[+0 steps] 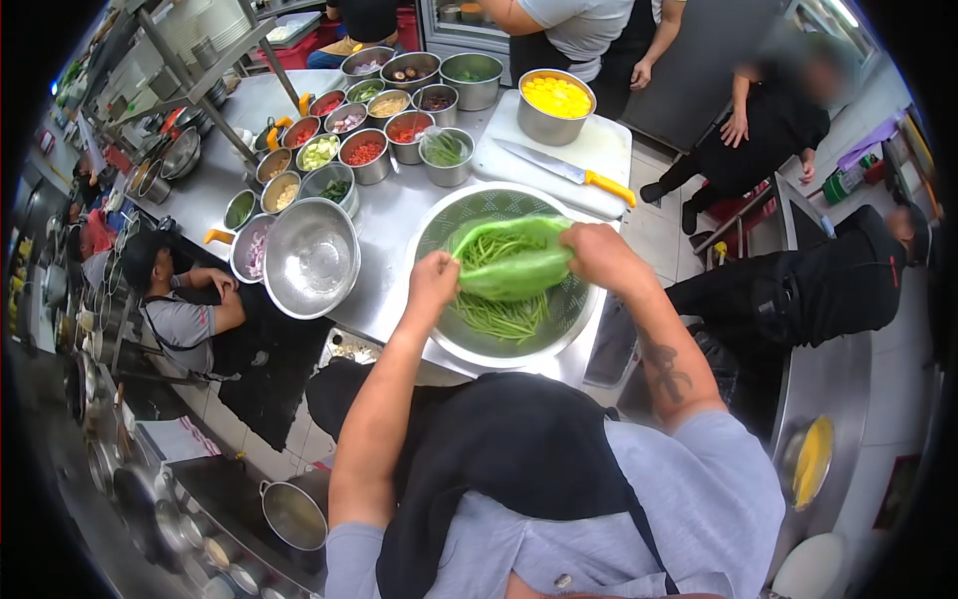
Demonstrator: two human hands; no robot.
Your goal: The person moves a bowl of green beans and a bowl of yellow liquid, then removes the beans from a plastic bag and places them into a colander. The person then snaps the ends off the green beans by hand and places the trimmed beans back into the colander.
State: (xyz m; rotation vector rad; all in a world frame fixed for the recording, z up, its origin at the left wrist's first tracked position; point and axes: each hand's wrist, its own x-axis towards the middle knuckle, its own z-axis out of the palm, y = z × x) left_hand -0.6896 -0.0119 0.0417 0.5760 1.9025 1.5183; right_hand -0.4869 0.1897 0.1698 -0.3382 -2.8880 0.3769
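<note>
My left hand (434,288) pinches the left edge of a thin green plastic bag (514,283). Its right edge is gripped in my right hand (604,258), so the bag's mouth is spread between the two hands. Long green beans show inside the bag. Just below it, more green beans (502,319) lie in a large perforated colander (576,334), which stands at the near edge of the steel table. The bag hides part of the colander's contents.
An orange-handled knife (559,168) lies on a white cutting board (489,165), beside a pot of yellow pieces (556,98). A steel bowl (311,258) and several containers of chopped ingredients (364,152) stand left. Other people are around the table.
</note>
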